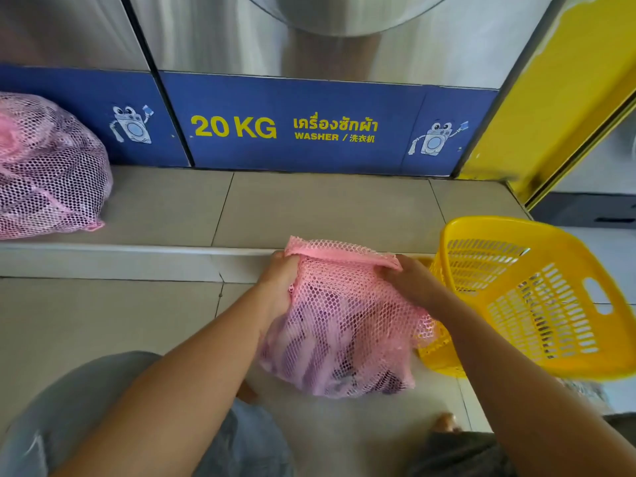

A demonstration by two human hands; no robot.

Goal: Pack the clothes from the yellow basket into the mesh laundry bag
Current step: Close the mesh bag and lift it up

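Head view
My left hand: fingers closed on the left side of the pink mesh laundry bag, just under its folded rim, gripping a bunch of net.
My right hand: fingers pinched on the right end of the same rim, thumb side pressing the pink band down; the palm covers the net there.
Bag mouth: the rim is drawn between my two hands and lies nearly flat, so the opening looks mostly closed; I cannot tell whether any gap is left.
Bag body: it hangs and bulges below my hands, over the tiled floor in front of my knees.
Clothes: they show through the net as pale lilac and dark purple folds, filling the lower part of the bag; single garments cannot be told apart.
Yellow basket: just to the right of the bag, tipped so that its open side faces me; its near left corner touches or sits behind the bag's net. Through the slots I see only floor and shadow, no clothes that I can make out.
Second mesh bag: pink, stuffed full, lying on the raised tiled step at far left, well apart from my hands.
Washer panel: blue, marked "20 KG WASHER" in yellow, straight behind the step, with steel machine fronts above.
Yellow wall: stands at the right of the washer.
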